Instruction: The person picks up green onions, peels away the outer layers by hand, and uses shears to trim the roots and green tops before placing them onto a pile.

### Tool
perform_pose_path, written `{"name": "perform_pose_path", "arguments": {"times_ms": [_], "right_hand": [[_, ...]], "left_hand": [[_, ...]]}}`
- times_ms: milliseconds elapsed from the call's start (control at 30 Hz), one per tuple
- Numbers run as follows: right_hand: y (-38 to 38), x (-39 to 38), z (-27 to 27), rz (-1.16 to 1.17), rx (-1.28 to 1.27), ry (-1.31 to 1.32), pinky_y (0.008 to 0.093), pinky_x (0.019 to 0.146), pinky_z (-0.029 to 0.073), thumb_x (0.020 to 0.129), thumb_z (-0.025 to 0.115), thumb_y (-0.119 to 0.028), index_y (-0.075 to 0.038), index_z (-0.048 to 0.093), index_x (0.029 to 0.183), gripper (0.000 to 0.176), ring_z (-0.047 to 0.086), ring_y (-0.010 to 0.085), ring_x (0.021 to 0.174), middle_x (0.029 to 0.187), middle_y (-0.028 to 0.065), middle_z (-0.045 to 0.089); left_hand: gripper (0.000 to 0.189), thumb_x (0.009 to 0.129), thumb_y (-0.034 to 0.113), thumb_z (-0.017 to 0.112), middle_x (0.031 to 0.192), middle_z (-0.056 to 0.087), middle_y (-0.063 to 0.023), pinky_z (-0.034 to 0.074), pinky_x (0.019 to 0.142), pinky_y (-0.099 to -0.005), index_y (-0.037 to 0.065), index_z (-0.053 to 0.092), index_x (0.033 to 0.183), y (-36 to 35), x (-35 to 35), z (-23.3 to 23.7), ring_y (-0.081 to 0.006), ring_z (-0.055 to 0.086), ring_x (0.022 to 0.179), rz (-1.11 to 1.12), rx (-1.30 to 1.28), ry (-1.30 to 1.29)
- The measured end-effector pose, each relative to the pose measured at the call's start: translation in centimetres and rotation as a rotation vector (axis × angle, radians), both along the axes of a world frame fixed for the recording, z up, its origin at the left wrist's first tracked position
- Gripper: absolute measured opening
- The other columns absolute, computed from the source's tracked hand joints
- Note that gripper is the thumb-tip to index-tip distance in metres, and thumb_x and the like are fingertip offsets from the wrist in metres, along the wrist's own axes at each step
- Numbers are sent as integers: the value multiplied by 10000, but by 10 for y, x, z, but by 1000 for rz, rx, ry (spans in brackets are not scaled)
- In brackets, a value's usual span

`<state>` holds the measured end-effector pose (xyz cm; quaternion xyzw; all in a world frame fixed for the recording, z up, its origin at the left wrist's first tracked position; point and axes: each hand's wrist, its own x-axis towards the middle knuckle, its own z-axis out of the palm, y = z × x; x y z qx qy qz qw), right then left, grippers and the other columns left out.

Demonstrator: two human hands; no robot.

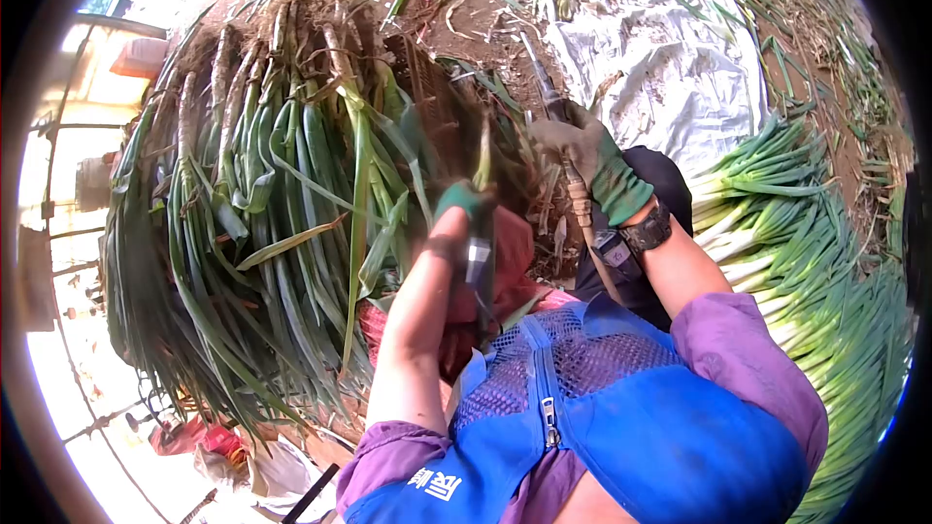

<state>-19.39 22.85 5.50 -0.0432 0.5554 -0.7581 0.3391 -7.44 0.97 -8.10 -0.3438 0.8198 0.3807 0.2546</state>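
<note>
Onion stalk [482,153] sits gripped in the left hand [464,206]; the right hand [587,157] clasps a metal nozzle [542,82]

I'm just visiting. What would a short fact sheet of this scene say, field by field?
Place: soil ground, partly covered by a white sheet
Left hand: green glove, closed on a green onion; blurred
Right hand: green glove, grips a thin tool with a hose
Wrist: watch on the right arm
Image left: heap of muddy onions, roots uppermost
Image right: pile of clean onions
</note>
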Motion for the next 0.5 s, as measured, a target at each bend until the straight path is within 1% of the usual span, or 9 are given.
{"name": "perform_pose_path", "arguments": {"times_ms": [33, 67, 167, 233, 267, 300, 433, 467, 500], "right_hand": [[-1, 1, 0, -4, -26, 22, 254, 682, 535, 987, 527, -162, 11, 516, 1210, 282, 644, 161, 805, 1005, 110, 657], [-1, 3, -2, -7, -51, 44, 247, 670, 512, 941, 584, -182, -1, 536, 1169, 294, 623, 144, 777, 968, 84, 643], [-2, 10, 8, 78, 51, 152, 240, 665, 488, 857, 673, -243, -9, 551, 1132, 381, 590, 130, 740, 925, 57, 630], [-5, 17, 13, 175, 236, 224, 254, 685, 503, 839, 684, -242, -3, 547, 1144, 411, 596, 136, 749, 905, 47, 625], [-7, 27, 33, 245, 235, 207, 254, 759, 502, 813, 692, -259, -4, 539, 1184, 476, 584, 135, 805, 939, 29, 594], [-12, 42, 38, 277, 199, 184, 250, 774, 494, 811, 690, -259, -4, 536, 1192, 483, 574, 132, 821, 954, 24, 579], [-27, 87, 47, 495, 105, 113, 273, 838, 481, 806, 695, -287, -22, 526, 1259, 551, 546, 149, 867, 964, 6, 517], [-32, 97, 46, 546, 180, 166, 294, 832, 487, 809, 692, -287, -14, 542, 1247, 538, 563, 164, 875, 964, 23, 553], [-37, 104, 49, 594, 254, 221, 315, 826, 493, 811, 690, -288, -6, 558, 1235, 526, 580, 178, 883, 965, 39, 590]], "left_hand": [[330, 820, 257, 742, 890, 701, -63, 513, 640, -301, 31, 687, 1054, -15, 2, -11, -160, 656, 732, 122, 186, 114], [305, 833, 236, 748, 870, 667, -3, 483, 615, -248, 39, 673, 1053, 2, 1, 76, -75, 595, 724, 232, 286, 167], [242, 880, 161, 716, 871, 654, 9, 485, 649, -236, 26, 657, 1073, -13, 11, 160, -85, 591, 735, 295, 515, 532], [334, 846, 238, 760, 896, 679, -23, 515, 657, -236, 45, 673, 1104, -36, 19, 198, -93, 624, 760, 299, 495, 631], [317, 846, 234, 760, 881, 672, -16, 509, 643, -231, 53, 680, 1094, -49, 25, 211, -85, 619, 746, 297, 410, 610], [300, 846, 230, 760, 865, 666, -9, 503, 629, -226, 61, 687, 1083, -63, 30, 221, -77, 614, 733, 295, 325, 587], [354, 836, 303, 765, 838, 677, -20, 512, 634, -256, 28, 697, 1048, -115, 64, 173, -95, 612, 703, 391, 98, 404], [406, 819, 335, 778, 846, 685, -23, 520, 651, -269, 8, 698, 1045, -121, 76, 158, -100, 617, 719, 367, 63, 413], [382, 836, 282, 774, 899, 694, -24, 525, 682, -262, 17, 693, 1097, -119, 83, 159, -106, 631, 773, 389, 105, 437]]}}
